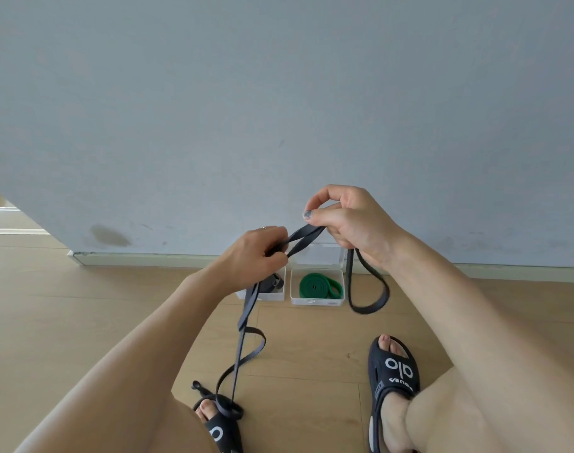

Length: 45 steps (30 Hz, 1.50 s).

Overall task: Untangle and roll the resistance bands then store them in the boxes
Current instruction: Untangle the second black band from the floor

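Note:
A long dark grey resistance band (pixel 303 238) stretches between my two hands above the floor. My left hand (pixel 251 253) pinches it at one end of that span, and from there the band hangs down in twisted loops to my left sandal. My right hand (pixel 347 220) grips the band higher up, and a loop (pixel 370 289) dangles below it. On the floor by the wall stand two white boxes. The right box (pixel 316 301) holds a rolled green band (pixel 318 284). The left box (pixel 272 297) holds a dark rolled band (pixel 274 282), partly hidden by my left hand.
A grey wall (pixel 279 109) with a pale skirting board runs just behind the boxes. The floor is light wood (pixel 83 305). My feet in black sandals (pixel 393 377) stand near the bottom of the view, and the band's lower loops lie on the left one.

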{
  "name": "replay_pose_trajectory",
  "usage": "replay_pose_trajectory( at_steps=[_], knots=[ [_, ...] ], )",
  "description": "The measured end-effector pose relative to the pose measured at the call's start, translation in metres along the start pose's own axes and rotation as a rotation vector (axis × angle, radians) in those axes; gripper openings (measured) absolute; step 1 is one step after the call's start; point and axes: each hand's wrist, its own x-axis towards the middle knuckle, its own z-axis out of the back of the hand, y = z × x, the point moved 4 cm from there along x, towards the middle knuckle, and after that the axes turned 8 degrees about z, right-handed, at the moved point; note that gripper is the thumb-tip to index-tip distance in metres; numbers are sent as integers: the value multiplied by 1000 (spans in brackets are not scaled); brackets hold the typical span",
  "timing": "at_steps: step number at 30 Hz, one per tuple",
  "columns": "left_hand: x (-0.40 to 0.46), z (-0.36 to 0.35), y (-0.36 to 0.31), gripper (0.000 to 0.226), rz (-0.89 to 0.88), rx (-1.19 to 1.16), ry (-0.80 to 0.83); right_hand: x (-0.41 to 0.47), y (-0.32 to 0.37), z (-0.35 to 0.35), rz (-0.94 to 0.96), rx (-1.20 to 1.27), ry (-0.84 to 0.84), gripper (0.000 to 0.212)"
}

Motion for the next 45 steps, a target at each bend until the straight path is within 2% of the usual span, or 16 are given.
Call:
replay_pose_trajectory(
  at_steps=[12,17,21,22,23,27,28,29,30,32,33,34,37,39,40,45],
  knots=[
    [8,7,57,21,246,73,-34,1,0,5,4,47,-55,7],
    [6,-1,69,17,385,353,-8,4,0,4,27,97,-120,10],
    [7,11,75,11,412,722,-153,5,5,6,57,148,-178,11],
    [7,11,77,5,413,662,-190,5,5,7,55,158,-196,12],
    [6,10,79,14,428,481,-218,6,5,9,49,173,-225,13],
    [4,12,71,30,518,-893,-187,8,2,23,15,234,-362,16],
    [4,18,68,29,488,-1072,-238,9,3,26,16,261,-389,16],
    [4,26,66,31,449,-1060,-305,9,4,30,23,288,-412,17],
    [3,34,65,37,405,-831,-357,9,5,32,32,313,-432,17],
    [0,40,69,47,291,-14,-370,8,5,39,40,330,-469,17],
    [-1,42,67,47,226,281,-366,7,5,44,39,320,-489,16],
    [-1,44,64,44,177,406,-376,6,4,49,39,305,-503,16],
    [-1,53,64,46,234,157,-446,1,1,53,40,281,-506,15],
    [-3,43,68,55,385,-159,-272,0,2,51,44,271,-488,15],
    [-7,35,70,59,456,-192,-174,-1,2,50,45,267,-478,15],
    [-14,44,76,74,533,100,-110,-2,0,50,25,274,-422,13]
  ],
)
